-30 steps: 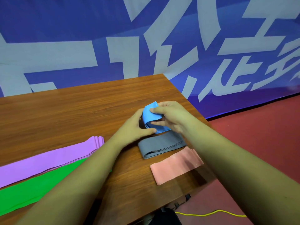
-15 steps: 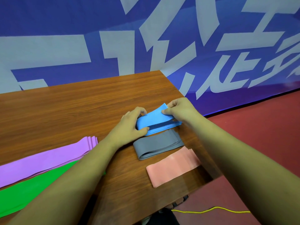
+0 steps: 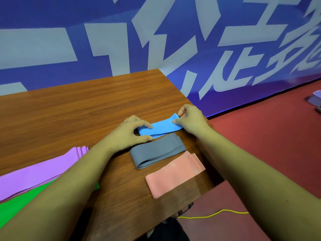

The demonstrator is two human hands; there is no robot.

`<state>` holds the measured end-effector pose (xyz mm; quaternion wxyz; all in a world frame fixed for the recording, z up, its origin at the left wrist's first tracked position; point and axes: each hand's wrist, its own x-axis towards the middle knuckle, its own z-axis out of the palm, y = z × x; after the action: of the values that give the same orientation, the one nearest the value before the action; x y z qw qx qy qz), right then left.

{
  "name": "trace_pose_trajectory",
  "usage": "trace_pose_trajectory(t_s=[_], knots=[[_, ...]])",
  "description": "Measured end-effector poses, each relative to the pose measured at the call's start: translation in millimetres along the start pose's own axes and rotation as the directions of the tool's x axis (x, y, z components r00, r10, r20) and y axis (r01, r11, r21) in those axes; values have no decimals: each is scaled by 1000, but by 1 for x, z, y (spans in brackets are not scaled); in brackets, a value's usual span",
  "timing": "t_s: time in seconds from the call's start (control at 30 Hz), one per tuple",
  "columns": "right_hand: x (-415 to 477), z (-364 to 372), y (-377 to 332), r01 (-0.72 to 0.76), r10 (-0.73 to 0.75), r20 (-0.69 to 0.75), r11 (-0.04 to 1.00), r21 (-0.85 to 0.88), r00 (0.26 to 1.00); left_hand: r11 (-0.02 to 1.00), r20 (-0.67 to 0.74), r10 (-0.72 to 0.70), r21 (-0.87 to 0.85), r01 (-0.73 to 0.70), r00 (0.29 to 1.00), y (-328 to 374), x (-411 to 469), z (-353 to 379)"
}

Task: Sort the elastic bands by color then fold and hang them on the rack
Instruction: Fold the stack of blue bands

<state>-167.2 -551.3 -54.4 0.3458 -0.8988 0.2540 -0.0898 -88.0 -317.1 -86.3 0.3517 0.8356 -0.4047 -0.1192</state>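
Brown wooden table (image 3: 69, 119) fills the view, and by its near edge a folded pink band (image 3: 175, 174) lies flat, with a folded gray band (image 3: 156, 152) just past it and a purple band (image 3: 34, 176) and green band (image 3: 20, 206) off at 9 o'clock. Next comes the blue band (image 3: 161, 127), just beside the gray one, its long side running from 8 o'clock to 2 o'clock. The left hand (image 3: 128, 134) pinches its 8 o'clock end and the right hand (image 3: 192, 120) pinches its 2 o'clock end, with a blue wall (image 3: 52, 14) behind.
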Motion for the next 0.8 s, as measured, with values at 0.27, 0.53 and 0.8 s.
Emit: trace_pose_trajectory(t_s=[0.27, 0.53, 0.8], knots=[[-16, 15, 15, 186, -203, -106, 971, -150, 974, 997, -56, -39, 58, 42, 998, 0, 2, 10], [-52, -3, -39, 271, -289, -53, 936, -224, 956, 998, -188, 1, 64, 12, 982, 30, -31, -32], [-166, 40, -115, 466, -465, 60, 885, -3, 883, 982, -410, -152, 43, 185, 900, 36, -195, -79]])
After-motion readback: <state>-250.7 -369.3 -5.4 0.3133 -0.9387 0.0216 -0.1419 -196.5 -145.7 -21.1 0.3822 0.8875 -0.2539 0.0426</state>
